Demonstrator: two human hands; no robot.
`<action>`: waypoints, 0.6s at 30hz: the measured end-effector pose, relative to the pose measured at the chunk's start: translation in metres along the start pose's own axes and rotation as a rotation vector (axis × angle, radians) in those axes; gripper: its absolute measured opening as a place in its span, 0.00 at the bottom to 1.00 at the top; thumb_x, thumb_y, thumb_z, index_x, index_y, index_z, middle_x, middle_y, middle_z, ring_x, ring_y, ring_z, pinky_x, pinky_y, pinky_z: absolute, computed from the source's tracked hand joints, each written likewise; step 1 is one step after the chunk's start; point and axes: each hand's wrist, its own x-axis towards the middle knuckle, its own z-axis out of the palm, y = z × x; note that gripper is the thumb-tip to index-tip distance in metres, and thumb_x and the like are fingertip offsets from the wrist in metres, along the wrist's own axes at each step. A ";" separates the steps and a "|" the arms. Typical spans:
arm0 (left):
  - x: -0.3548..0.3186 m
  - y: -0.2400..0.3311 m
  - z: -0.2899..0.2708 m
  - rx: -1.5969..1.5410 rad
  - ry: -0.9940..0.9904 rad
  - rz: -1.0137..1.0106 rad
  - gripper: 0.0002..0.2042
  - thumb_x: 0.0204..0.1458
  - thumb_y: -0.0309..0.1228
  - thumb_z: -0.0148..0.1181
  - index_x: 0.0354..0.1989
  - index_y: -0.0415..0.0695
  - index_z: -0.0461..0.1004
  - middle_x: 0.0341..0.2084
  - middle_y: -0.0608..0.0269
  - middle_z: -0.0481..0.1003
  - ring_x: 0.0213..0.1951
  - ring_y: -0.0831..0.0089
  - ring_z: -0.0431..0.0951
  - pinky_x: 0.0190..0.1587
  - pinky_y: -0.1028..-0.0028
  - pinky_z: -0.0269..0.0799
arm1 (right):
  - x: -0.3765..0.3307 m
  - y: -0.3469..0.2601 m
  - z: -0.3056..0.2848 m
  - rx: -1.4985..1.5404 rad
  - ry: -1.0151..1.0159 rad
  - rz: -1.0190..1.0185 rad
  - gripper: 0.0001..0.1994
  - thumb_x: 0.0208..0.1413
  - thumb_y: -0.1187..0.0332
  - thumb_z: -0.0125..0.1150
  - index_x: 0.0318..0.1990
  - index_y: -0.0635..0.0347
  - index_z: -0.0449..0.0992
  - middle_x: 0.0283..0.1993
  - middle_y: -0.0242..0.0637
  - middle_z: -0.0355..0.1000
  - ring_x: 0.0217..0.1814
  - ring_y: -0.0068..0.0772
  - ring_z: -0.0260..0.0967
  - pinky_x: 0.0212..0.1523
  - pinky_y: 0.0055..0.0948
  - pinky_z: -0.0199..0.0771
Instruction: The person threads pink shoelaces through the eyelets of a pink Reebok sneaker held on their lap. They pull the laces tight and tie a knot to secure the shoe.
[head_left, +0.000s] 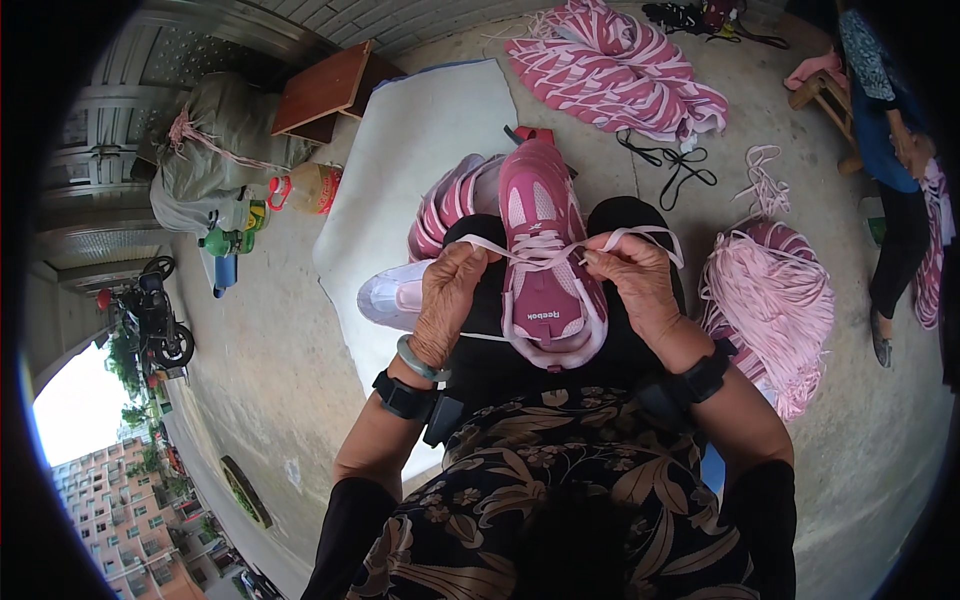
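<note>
Nearest, below the work, is the person's black top with tan flowers and leaves (560, 480). Ahead of it, between the black-clad knees, a pink-and-magenta mesh sports shoe (540, 200) rests with its toe pointing far and its padded opening near. A flat pale-pink shoelace (540, 248) crosses its front. The left hand (455, 280) is just beside the shoe's left side, thumb and fingers pinched together on one length of the lace; the right hand (635, 280), just beside its right side, is clamped on the other length, which loops out to the right.

Around this, a white-lined pale shoe (393, 297) lies left of the left hand, and pink-striped shoe pieces (460, 200) lie farther on, partly hidden by the mesh shoe. Both lie over a large white sheet (410, 140). To the right, on the concrete floor (270, 330), sits a heaped bundle of pink laces (770, 290).

Farther away are a looped black cord (685, 178), a big pile of pink-and-white shoe pieces (610, 70), a red-handled clear bottle (315, 190) and a reddish-brown wooden box (325, 90). Far left stands a black motorcycle (155, 315).
</note>
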 end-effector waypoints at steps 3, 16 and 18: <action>-0.003 -0.002 0.002 0.058 0.070 0.034 0.14 0.57 0.38 0.50 0.31 0.40 0.76 0.17 0.72 0.67 0.24 0.84 0.61 0.30 0.81 0.57 | 0.001 0.002 -0.001 -0.035 0.017 -0.027 0.04 0.49 0.76 0.60 0.34 0.64 0.76 0.27 0.28 0.71 0.28 0.15 0.66 0.32 0.16 0.67; -0.016 -0.016 0.004 -0.430 0.052 -0.273 0.06 0.55 0.32 0.53 0.30 0.44 0.71 0.12 0.73 0.64 0.11 0.85 0.59 0.12 0.84 0.50 | 0.004 -0.003 0.009 -0.550 0.021 -0.516 0.04 0.43 0.79 0.60 0.23 0.64 0.70 0.23 0.36 0.70 0.25 0.29 0.68 0.28 0.22 0.67; -0.017 -0.016 0.004 -0.470 0.036 -0.259 0.04 0.55 0.30 0.53 0.31 0.45 0.70 0.13 0.72 0.66 0.11 0.84 0.61 0.13 0.84 0.52 | 0.007 -0.010 0.011 -0.658 -0.014 -0.558 0.05 0.41 0.79 0.60 0.22 0.63 0.69 0.24 0.39 0.70 0.25 0.36 0.69 0.28 0.26 0.68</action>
